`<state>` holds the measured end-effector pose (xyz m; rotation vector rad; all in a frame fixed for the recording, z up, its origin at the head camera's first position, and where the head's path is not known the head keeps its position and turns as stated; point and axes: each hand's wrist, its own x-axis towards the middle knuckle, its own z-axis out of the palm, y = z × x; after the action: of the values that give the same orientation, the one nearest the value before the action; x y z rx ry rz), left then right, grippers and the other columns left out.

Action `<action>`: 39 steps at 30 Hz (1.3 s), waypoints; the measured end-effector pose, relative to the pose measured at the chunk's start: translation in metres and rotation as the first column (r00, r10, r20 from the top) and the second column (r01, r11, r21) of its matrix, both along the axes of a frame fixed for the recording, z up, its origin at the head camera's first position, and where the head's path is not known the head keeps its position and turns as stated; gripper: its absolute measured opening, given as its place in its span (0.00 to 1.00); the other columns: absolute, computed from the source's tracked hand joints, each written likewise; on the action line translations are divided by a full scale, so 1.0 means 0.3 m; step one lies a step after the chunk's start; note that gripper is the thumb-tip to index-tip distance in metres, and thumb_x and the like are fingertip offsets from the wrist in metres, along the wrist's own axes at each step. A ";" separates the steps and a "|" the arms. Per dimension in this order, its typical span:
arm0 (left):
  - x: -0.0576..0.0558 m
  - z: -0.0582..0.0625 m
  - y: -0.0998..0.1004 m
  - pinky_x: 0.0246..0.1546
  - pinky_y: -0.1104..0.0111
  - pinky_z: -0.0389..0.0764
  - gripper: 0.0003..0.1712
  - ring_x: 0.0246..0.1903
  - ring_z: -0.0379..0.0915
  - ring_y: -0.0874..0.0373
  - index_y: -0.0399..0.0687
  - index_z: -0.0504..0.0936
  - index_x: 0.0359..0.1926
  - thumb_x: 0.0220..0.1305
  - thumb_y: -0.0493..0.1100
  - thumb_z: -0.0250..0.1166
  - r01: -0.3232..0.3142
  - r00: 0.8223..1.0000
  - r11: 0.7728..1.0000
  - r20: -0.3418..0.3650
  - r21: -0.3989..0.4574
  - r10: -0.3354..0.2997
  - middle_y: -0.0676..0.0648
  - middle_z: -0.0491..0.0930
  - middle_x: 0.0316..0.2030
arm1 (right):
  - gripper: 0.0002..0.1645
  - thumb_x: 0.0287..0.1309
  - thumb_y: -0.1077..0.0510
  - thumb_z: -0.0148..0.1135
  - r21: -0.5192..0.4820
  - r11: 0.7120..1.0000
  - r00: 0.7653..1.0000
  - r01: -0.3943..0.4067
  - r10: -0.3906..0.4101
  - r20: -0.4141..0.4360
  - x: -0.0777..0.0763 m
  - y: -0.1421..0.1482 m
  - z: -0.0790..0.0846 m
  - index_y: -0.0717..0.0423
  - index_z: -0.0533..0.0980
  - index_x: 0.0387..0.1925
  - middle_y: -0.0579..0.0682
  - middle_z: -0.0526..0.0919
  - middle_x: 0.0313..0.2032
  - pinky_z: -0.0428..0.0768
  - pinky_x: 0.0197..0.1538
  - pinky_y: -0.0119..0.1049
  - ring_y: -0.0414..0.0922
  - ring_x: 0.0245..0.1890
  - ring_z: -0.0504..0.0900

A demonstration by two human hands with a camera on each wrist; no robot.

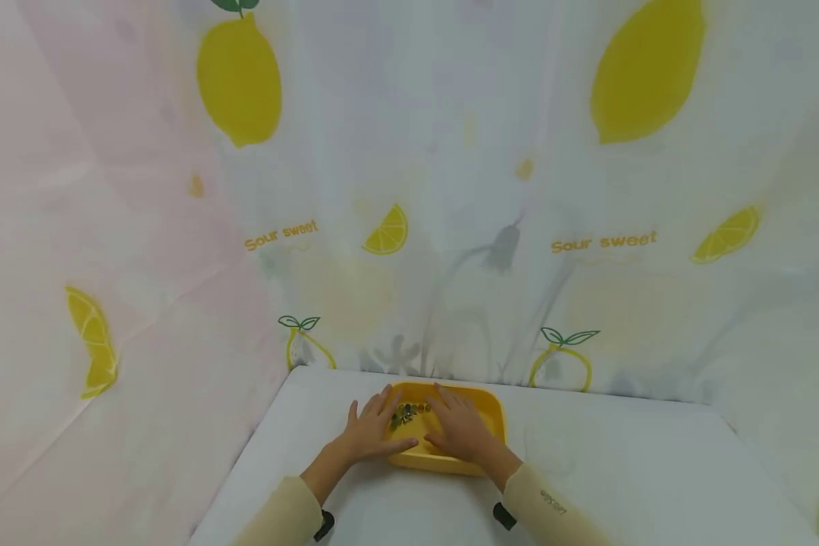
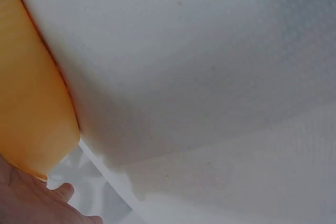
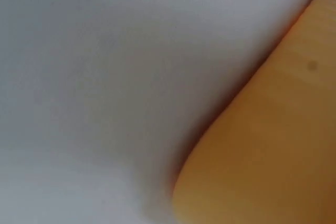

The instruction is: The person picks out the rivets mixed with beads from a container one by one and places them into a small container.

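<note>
I have both hands over the yellow tray (image 1: 494, 409), which sits on the white worktop (image 1: 607, 462). The left grip (image 1: 368, 434) is spread, fingers fanned over the tray's left side and thumb stretched across near the close rim. The right grip (image 1: 462, 426) is extended too, fingers reaching toward the far rim, thumb held apart; I see nothing pinched in either. Between them, in the far left part of the tray, lies a loose cluster of small glassy beads (image 1: 408, 412), perhaps marbles.

To gather or spread these well, I'd keep the fingers low and flat, sweep slowly and let the walls catch strays; pressing hard could make a bead shoot sideways. Whether any fingertip touches one I can't tell.

The tray looks like smooth moulded plastic with rounded corners and curved sides. The beads seem hard, shiny and round, in dark, greenish and amber tones. The worktop covering has a faint, fine texture in the left wrist view.
</note>
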<state>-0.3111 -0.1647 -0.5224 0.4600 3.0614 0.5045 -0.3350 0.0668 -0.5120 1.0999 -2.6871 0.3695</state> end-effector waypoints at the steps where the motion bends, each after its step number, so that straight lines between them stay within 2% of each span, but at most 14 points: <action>1: 0.007 -0.010 -0.003 0.68 0.32 0.44 0.59 0.74 0.51 0.39 0.51 0.50 0.78 0.57 0.78 0.55 -0.004 1.000 1.000 0.005 -0.003 0.004 0.41 0.45 0.78 | 0.39 0.60 0.45 0.68 -0.006 1.000 1.000 -0.003 0.003 0.010 0.004 -0.006 -0.011 0.59 0.68 0.67 0.64 0.64 0.71 0.72 0.61 0.62 0.63 0.65 0.71; 9: 0.021 -0.033 -0.012 0.68 0.32 0.43 0.58 0.74 0.51 0.38 0.52 0.51 0.78 0.57 0.79 0.54 -0.017 1.000 1.000 -0.008 0.018 0.017 0.42 0.46 0.78 | 0.35 0.60 0.48 0.69 -0.050 0.997 0.998 0.059 -0.057 0.042 -0.004 -0.064 -0.047 0.56 0.71 0.65 0.61 0.66 0.70 0.72 0.62 0.61 0.60 0.66 0.71; 14: 0.028 -0.033 -0.015 0.67 0.31 0.45 0.58 0.73 0.51 0.37 0.51 0.53 0.78 0.57 0.78 0.56 -0.023 1.000 1.000 -0.005 0.004 0.023 0.42 0.47 0.78 | 0.31 0.57 0.53 0.71 -0.101 0.995 0.999 0.015 -0.019 -0.040 -0.020 -0.092 -0.070 0.59 0.74 0.60 0.62 0.74 0.64 0.76 0.59 0.58 0.60 0.60 0.76; 17: 0.027 -0.028 -0.018 0.67 0.31 0.45 0.58 0.74 0.49 0.36 0.51 0.53 0.78 0.57 0.77 0.57 -0.021 1.000 1.000 -0.013 0.010 0.021 0.41 0.47 0.78 | 0.28 0.53 0.56 0.74 -0.151 0.988 0.995 -0.017 0.002 -0.100 -0.036 -0.107 -0.077 0.60 0.77 0.56 0.60 0.79 0.57 0.78 0.57 0.53 0.57 0.55 0.79; 21: 0.019 -0.022 -0.027 0.67 0.31 0.45 0.58 0.74 0.47 0.36 0.50 0.53 0.78 0.57 0.77 0.57 -0.004 0.999 1.000 -0.037 0.008 0.004 0.40 0.48 0.78 | 0.27 0.50 0.60 0.75 -0.199 0.979 0.992 -0.038 0.013 -0.125 -0.058 -0.131 -0.084 0.61 0.78 0.52 0.56 0.81 0.50 0.80 0.55 0.46 0.52 0.50 0.82; 26: 0.020 -0.015 -0.043 0.66 0.31 0.47 0.56 0.74 0.47 0.35 0.52 0.55 0.77 0.57 0.76 0.59 -0.008 0.999 1.000 -0.045 0.008 0.008 0.41 0.49 0.77 | 0.24 0.52 0.60 0.74 -0.190 0.981 0.998 -0.042 0.031 -0.061 -0.065 -0.163 -0.083 0.60 0.78 0.51 0.54 0.82 0.48 0.80 0.55 0.45 0.51 0.49 0.82; 33: 0.015 -0.016 -0.026 0.66 0.30 0.46 0.56 0.73 0.48 0.34 0.52 0.55 0.77 0.57 0.74 0.60 0.029 0.999 0.998 -0.032 0.057 -0.027 0.40 0.48 0.77 | 0.21 0.53 0.64 0.71 -0.171 0.984 0.998 0.043 -0.034 0.057 -0.059 -0.161 -0.073 0.60 0.78 0.50 0.54 0.82 0.48 0.80 0.54 0.46 0.51 0.49 0.81; 39: 0.012 -0.023 -0.008 0.67 0.31 0.46 0.56 0.73 0.48 0.35 0.54 0.53 0.78 0.57 0.75 0.60 0.016 1.000 0.999 -0.021 0.036 -0.015 0.41 0.48 0.78 | 0.17 0.58 0.64 0.66 -0.165 0.985 0.991 0.052 -0.031 0.128 -0.055 -0.152 -0.073 0.61 0.79 0.50 0.55 0.83 0.46 0.80 0.54 0.46 0.52 0.48 0.81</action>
<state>-0.3075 -0.1671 -0.5292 0.4930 3.0704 0.5593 -0.3517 0.0212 -0.5338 1.0015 -2.7201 0.6649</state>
